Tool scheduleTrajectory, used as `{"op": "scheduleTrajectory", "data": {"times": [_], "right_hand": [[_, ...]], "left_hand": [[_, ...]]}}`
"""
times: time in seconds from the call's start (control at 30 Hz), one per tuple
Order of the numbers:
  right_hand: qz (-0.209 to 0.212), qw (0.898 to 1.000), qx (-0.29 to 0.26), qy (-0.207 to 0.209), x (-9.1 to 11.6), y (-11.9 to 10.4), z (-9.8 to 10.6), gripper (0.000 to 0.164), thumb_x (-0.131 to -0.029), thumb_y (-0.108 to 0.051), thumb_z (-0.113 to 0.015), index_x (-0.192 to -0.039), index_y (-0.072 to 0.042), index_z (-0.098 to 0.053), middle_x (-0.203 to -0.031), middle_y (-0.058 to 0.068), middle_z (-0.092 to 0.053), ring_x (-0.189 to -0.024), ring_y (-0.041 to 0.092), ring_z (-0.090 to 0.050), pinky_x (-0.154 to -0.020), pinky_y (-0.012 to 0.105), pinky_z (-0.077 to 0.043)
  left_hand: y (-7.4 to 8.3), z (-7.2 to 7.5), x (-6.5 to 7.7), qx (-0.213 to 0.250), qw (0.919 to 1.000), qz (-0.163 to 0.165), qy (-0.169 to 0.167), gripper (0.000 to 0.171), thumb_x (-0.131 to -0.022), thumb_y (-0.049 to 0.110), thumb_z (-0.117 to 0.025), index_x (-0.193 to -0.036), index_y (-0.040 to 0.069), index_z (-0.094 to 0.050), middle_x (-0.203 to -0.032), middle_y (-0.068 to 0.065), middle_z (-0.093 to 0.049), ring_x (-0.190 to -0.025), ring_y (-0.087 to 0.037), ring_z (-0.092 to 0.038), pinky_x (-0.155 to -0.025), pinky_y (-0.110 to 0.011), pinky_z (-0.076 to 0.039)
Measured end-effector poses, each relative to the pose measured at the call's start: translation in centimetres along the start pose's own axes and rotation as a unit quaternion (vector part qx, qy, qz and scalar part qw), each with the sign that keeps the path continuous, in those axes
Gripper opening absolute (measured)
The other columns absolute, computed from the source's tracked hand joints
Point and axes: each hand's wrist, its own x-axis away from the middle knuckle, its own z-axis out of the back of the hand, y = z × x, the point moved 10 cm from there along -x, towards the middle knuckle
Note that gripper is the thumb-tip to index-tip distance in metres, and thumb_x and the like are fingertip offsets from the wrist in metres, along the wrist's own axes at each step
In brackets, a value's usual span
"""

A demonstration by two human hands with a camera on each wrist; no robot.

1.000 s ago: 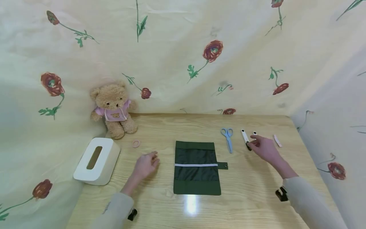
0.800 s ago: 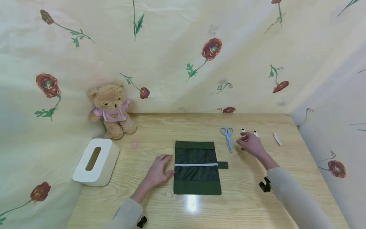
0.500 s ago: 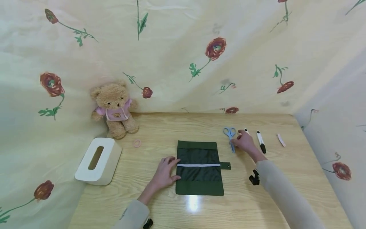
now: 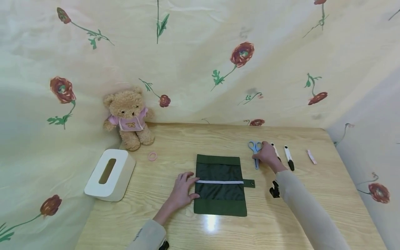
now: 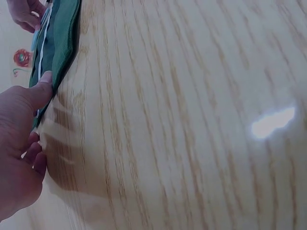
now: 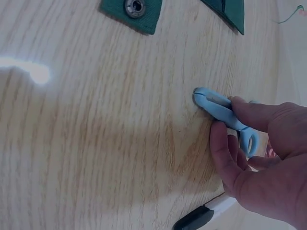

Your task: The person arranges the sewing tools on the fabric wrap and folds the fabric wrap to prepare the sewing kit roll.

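A dark green fabric pouch point(image 4: 220, 207) lies flat and unfolded mid-table, with a white band across it and a snap tab point(image 6: 132, 12) on its right side. My left hand point(image 4: 182, 189) rests at the pouch's left edge, thumb and index finger spread apart. In the left wrist view the thumb point(image 5: 44, 86) lies on the fabric, and the other fingers are beside the edge. Right of the pouch, my right hand point(image 4: 269, 157) pinches light blue scissors point(image 6: 216, 106) between thumb and fingers. The handle loops point to the back of the table.
Two slim white tools with black ends point(image 4: 289, 158) point(image 4: 274, 148) lie right of the scissors, then a small pink strip point(image 4: 311, 157). At left are a pink ring point(image 4: 152, 156), a white tissue box point(image 4: 125, 173) and a teddy bear point(image 4: 128, 114).
My right hand has moved left from the white tools to the scissors and now grips them. The left hand has come right to the pouch's left edge. The view shifts slightly.
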Motion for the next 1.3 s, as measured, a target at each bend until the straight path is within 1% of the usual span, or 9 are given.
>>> {"op": "scheduleTrajectory", "data": {"times": [0.23, 0.33, 0.43, 0.53, 0.67, 0.77, 1.03, 1.2, 1.3], "right_hand": [[-0.017, 1.000, -0.013, -0.008, -0.1, 0.0, 0.0, 0.091, -0.083, -0.007, -0.075, -0.146, 0.021, -0.016, -0.135, 0.044, -0.036, -0.099, 0.042, -0.058, -0.075, 0.041, -0.054], [-0.011, 1.000, -0.015, -0.001, 0.0, 0.0, 0.2, 0.091, -0.083, -0.006, -0.074, -0.146, 0.021, -0.014, -0.134, 0.044, -0.037, -0.098, 0.041, -0.056, -0.073, 0.040, -0.053], [-0.006, 1.000, -0.021, 0.009, 0.4, -0.2, 0.4, 0.091, -0.084, -0.005, -0.073, -0.147, 0.020, -0.012, -0.134, 0.044, -0.038, -0.101, 0.042, -0.054, -0.079, 0.044, -0.052], [-0.002, 0.999, -0.029, 0.018, 0.8, -0.5, 0.7, 0.091, -0.085, -0.005, -0.073, -0.148, 0.018, -0.012, -0.125, 0.040, -0.045, -0.098, 0.040, -0.055, -0.080, 0.045, -0.051], [-0.006, 0.998, -0.054, 0.012, 1.1, -0.2, 0.8, 0.089, -0.087, -0.006, -0.072, -0.151, 0.013, -0.013, -0.110, 0.029, -0.053, -0.087, 0.032, -0.058, -0.071, 0.037, -0.050], [-0.016, 0.996, -0.087, -0.006, 1.3, 0.3, 0.4, 0.088, -0.089, -0.006, -0.072, -0.152, 0.009, -0.013, -0.108, 0.025, -0.054, -0.083, 0.027, -0.060, -0.067, 0.032, -0.050], [-0.009, 0.983, -0.178, -0.031, 1.9, -0.1, -0.3, 0.088, -0.090, -0.001, -0.070, -0.154, 0.008, -0.010, -0.104, 0.024, -0.060, -0.073, 0.017, -0.061, -0.062, 0.030, -0.052], [0.009, 0.972, -0.225, -0.068, 2.5, -0.8, -1.1, 0.090, -0.096, -0.004, -0.064, -0.156, 0.005, 0.002, -0.121, 0.032, -0.054, -0.077, 0.011, -0.061, -0.068, 0.031, -0.054], [0.010, 0.961, -0.263, -0.083, 2.8, -1.1, -1.6, 0.090, -0.099, -0.007, -0.063, -0.157, 0.000, 0.005, -0.130, 0.033, -0.050, -0.081, 0.009, -0.062, -0.073, 0.031, -0.054]], "left_hand": [[-0.1, 0.0, -0.1, 0.014, 0.9998, 0.012, -0.004, 0.060, -0.077, 0.025, -0.087, -0.130, 0.009, -0.064, -0.137, -0.018, -0.048, -0.120, -0.036, -0.041, -0.095, -0.053, -0.037], [-0.1, 0.0, -0.1, 0.015, 0.9997, 0.016, -0.005, 0.060, -0.077, 0.025, -0.087, -0.130, 0.009, -0.064, -0.137, -0.017, -0.048, -0.121, -0.035, -0.041, -0.095, -0.053, -0.037], [-0.2, 0.0, -0.2, 0.014, 0.9997, 0.019, -0.005, 0.060, -0.077, 0.025, -0.087, -0.130, 0.009, -0.064, -0.137, -0.017, -0.048, -0.121, -0.035, -0.041, -0.096, -0.052, -0.037], [0.0, 0.1, -0.2, 0.019, 0.9997, 0.017, -0.002, 0.059, -0.077, 0.024, -0.087, -0.129, 0.009, -0.064, -0.136, -0.017, -0.047, -0.120, -0.035, -0.041, -0.096, -0.053, -0.037], [0.1, 0.1, -0.1, 0.029, 0.9994, 0.017, -0.002, 0.058, -0.077, 0.023, -0.087, -0.128, 0.009, -0.064, -0.136, -0.018, -0.047, -0.119, -0.036, -0.040, -0.096, -0.054, -0.036], [0.0, -0.1, 0.0, 0.028, 0.9993, 0.022, -0.008, 0.057, -0.077, 0.023, -0.087, -0.128, 0.009, -0.064, -0.137, -0.018, -0.047, -0.120, -0.036, -0.040, -0.097, -0.054, -0.036], [0.0, 0.1, 0.0, 0.027, 0.9994, 0.023, -0.003, 0.058, -0.076, 0.023, -0.088, -0.127, 0.009, -0.064, -0.136, -0.018, -0.047, -0.120, -0.036, -0.040, -0.097, -0.054, -0.036], [0.0, 0.0, 0.0, 0.028, 0.9994, 0.022, -0.002, 0.057, -0.077, 0.024, -0.087, -0.127, 0.009, -0.064, -0.136, -0.018, -0.047, -0.120, -0.036, -0.041, -0.097, -0.054, -0.036], [-0.1, -0.1, 0.0, 0.023, 0.9994, 0.025, -0.008, 0.057, -0.077, 0.024, -0.087, -0.126, 0.010, -0.064, -0.136, -0.018, -0.046, -0.119, -0.036, -0.041, -0.097, -0.054, -0.037]]}}
